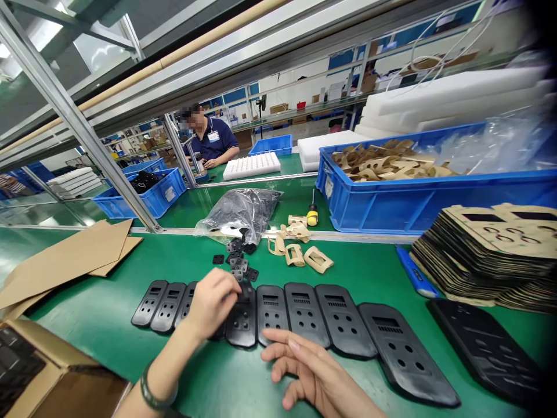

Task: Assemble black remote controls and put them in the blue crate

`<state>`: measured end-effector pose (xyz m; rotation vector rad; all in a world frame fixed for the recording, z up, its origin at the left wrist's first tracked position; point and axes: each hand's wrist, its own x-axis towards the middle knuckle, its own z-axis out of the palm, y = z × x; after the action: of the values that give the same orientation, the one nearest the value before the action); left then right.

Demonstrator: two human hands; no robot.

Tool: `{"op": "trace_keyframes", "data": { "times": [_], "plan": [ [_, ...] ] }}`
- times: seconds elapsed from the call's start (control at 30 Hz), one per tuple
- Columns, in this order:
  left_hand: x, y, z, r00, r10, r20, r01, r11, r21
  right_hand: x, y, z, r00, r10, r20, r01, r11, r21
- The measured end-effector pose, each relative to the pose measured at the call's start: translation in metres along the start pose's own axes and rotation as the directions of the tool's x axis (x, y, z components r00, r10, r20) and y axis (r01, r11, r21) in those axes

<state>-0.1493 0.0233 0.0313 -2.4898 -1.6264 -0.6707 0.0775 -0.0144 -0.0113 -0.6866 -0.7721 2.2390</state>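
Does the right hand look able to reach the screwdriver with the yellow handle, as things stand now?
Probably yes: the right hand looks empty, and between it and the screwdriver I see only low things, like black panels and brown paper pieces.

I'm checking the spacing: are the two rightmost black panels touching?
Apart: the head view shows green table between the rightmost panel and the neighbouring panel.

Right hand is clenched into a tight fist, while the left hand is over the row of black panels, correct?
Not quite: the head view shows the right hand open, fingers extended. The left hand is indeed over the row of black panels.
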Motion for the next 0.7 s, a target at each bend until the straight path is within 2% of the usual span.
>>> {"op": "trace_keyframes", "data": {
  "times": [0.07, 0.17, 0.2, 0.23, 0.3, 0.37, 0.4, 0.47, 0.5, 0.57, 0.6, 0.67, 0.7],
  "plan": [
    [-0.018, 0.025, 0.0, 0.987, 0.159, -0.039, -0.161, 0.986, -0.04, 0.002, 0.001, 0.001, 0.998, -0.039, -0.04, 0.039, 0.999, -0.009],
    [-0.037, 0.052, 0.002, 0.9, 0.406, -0.161, -0.419, 0.907, -0.054, 0.004, 0.003, 0.001, 0.993, -0.099, -0.066, 0.093, 0.993, -0.079],
    [-0.041, 0.058, 0.004, 0.877, 0.44, -0.194, -0.459, 0.886, -0.064, 0.004, 0.003, 0.001, 0.992, -0.107, -0.062, 0.1, 0.989, -0.11],
    [-0.044, 0.061, 0.005, 0.873, 0.434, -0.224, -0.46, 0.884, -0.083, 0.004, 0.004, 0.0, 0.992, -0.113, -0.06, 0.104, 0.985, -0.139],
    [-0.05, 0.064, 0.009, 0.903, 0.324, -0.282, -0.376, 0.914, -0.152, 0.004, 0.004, -0.001, 0.99, -0.124, -0.063, 0.111, 0.978, -0.177],
    [-0.054, 0.063, 0.015, 0.955, 0.06, -0.29, -0.152, 0.94, -0.306, 0.003, 0.004, -0.002, 0.987, -0.138, -0.081, 0.121, 0.974, -0.192],
    [-0.056, 0.063, 0.018, 0.964, -0.104, -0.244, -0.007, 0.909, -0.416, 0.003, 0.003, -0.001, 0.986, -0.141, -0.088, 0.122, 0.973, -0.197],
    [-0.057, 0.064, 0.023, 0.927, -0.372, -0.044, 0.26, 0.724, -0.639, 0.003, 0.004, 0.0, 0.986, -0.139, -0.09, 0.118, 0.971, -0.21],
    [-0.057, 0.066, 0.025, 0.895, -0.441, 0.071, 0.352, 0.598, -0.72, 0.003, 0.004, 0.0, 0.987, -0.136, -0.086, 0.114, 0.969, -0.219],
    [-0.055, 0.069, 0.027, 0.852, -0.465, 0.24, 0.443, 0.395, -0.805, 0.003, 0.005, 0.001, 0.989, -0.126, -0.072, 0.106, 0.966, -0.237],
    [-0.054, 0.07, 0.027, 0.842, -0.457, 0.286, 0.464, 0.345, -0.816, 0.003, 0.006, 0.001, 0.991, -0.12, -0.066, 0.1, 0.964, -0.246],
    [-0.053, 0.066, 0.023, 0.828, -0.466, 0.311, 0.495, 0.349, -0.796, 0.003, 0.007, 0.0, 0.993, -0.099, -0.064, 0.079, 0.961, -0.265],
    [-0.052, 0.06, 0.02, 0.823, -0.488, 0.291, 0.507, 0.398, -0.765, 0.003, 0.008, -0.001, 0.994, -0.086, -0.07, 0.064, 0.959, -0.277]
  ]
}}
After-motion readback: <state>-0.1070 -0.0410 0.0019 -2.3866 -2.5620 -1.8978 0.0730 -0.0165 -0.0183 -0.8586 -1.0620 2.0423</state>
